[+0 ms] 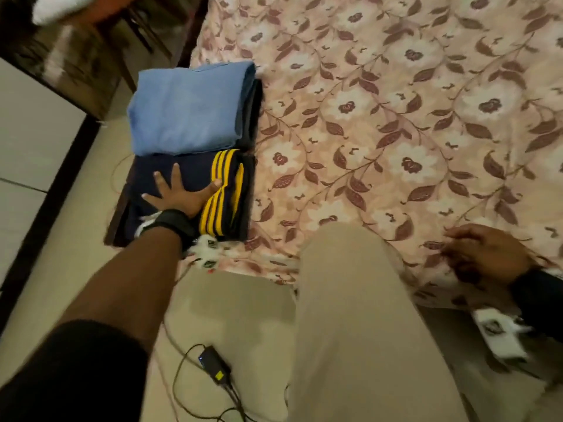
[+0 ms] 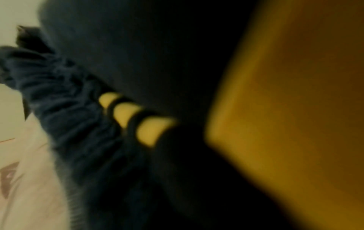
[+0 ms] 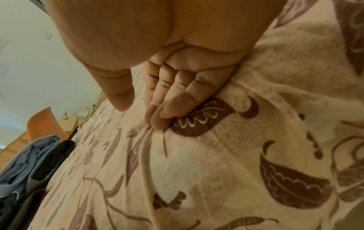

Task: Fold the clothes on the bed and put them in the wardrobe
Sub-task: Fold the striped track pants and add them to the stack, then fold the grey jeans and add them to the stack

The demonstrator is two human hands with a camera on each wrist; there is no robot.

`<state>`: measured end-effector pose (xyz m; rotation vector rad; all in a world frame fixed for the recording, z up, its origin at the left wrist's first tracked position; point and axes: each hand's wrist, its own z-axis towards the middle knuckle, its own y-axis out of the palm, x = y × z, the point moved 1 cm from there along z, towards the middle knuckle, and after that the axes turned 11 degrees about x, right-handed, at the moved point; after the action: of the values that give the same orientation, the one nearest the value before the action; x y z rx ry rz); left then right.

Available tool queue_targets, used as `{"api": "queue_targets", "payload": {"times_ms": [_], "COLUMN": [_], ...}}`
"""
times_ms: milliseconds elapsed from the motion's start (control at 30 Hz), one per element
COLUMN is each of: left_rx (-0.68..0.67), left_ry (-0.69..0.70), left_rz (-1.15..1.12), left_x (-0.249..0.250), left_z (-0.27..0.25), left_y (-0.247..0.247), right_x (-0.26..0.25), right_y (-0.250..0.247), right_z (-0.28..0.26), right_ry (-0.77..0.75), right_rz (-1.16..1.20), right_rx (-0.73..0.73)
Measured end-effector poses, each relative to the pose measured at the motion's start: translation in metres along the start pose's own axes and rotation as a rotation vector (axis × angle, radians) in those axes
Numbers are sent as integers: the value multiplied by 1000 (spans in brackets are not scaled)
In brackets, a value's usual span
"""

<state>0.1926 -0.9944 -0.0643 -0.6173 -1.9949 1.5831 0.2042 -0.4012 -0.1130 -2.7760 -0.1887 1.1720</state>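
A folded navy garment with yellow stripes (image 1: 195,190) lies at the bed's left edge. My left hand (image 1: 179,193) presses flat on it, fingers spread. The left wrist view is blurred and shows the navy garment's yellow stripes (image 2: 135,118) close up. Just beyond it a folded light blue garment (image 1: 189,108) lies on top of a dark folded one (image 1: 256,111); both also show in the right wrist view, the blue one (image 3: 33,157) at lower left. My right hand (image 1: 484,254) rests on the floral bedspread (image 1: 396,117) near the front edge, holding nothing, its fingertips (image 3: 159,121) touching the cloth.
My knee in beige trousers (image 1: 350,300) leans against the bed's front edge. A black adapter with cables (image 1: 213,367) lies on the tiled floor. Dark wooden furniture (image 1: 76,65) and a white panel (image 1: 30,132) stand to the left. An orange chair (image 3: 43,123) is beyond the bed.
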Motion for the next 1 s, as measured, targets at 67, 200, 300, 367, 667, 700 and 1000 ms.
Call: {"api": "queue_targets", "payload": {"times_ms": [67, 200, 300, 367, 667, 700, 1000], "left_rx": [80, 244, 4, -207, -720, -743, -796], "left_ry": [25, 567, 723, 842, 1243, 1278, 1461], "left_rz": [90, -173, -399, -454, -201, -148, 212], "left_x": [10, 84, 158, 205, 336, 344, 426], "left_z": [-7, -69, -135, -179, -392, -415, -539], "left_y": [-17, -46, -51, -56, -31, -24, 14], "right_x": [-10, -9, -19, -36, -46, -35, 78], "right_y": [14, 12, 0, -9, -163, -187, -348], "right_z": [-2, -9, -27, -42, -120, -122, -118], "right_ry": [-14, -48, -113, -211, -459, -437, -127], "right_rz": [-38, -156, -212, -365, -250, -196, 518], "right_rx": [6, 68, 62, 87, 575, 605, 855]}}
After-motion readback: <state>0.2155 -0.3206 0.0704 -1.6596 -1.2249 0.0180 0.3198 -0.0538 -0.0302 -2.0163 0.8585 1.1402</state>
